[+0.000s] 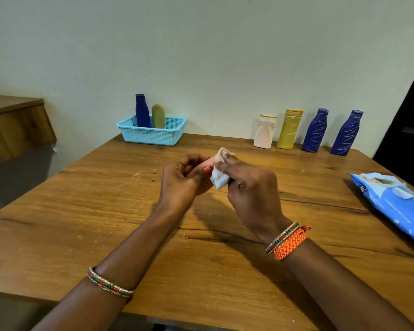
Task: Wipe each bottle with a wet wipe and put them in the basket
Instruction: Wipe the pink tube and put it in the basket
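Between the basket (pixel 151 133) and me, my right hand (pixel 251 187) pinches the wet wipe (pixel 219 176), my left hand (pixel 185 179) curls beside it, seemingly empty; next I probably fetch the white bottle (pixel 264 132).

Wooden table (pixel 105 223), pale wall (pixel 201 56), wooden ledge (pixel 14 120) at left, dark doorway (pixel 411 120) at right

Your light blue mesh basket (pixel 151 133) at the table's (pixel 105 223) far edge carries one dark blue bottle (pixel 142 112) and one olive bottle (pixel 158 116). Toward the far right corner stand a white bottle (pixel 264 132), a yellow bottle (pixel 289 129) and two dark blue bottles (pixel 315 131) (pixel 347 133) streaked with pale zigzags.
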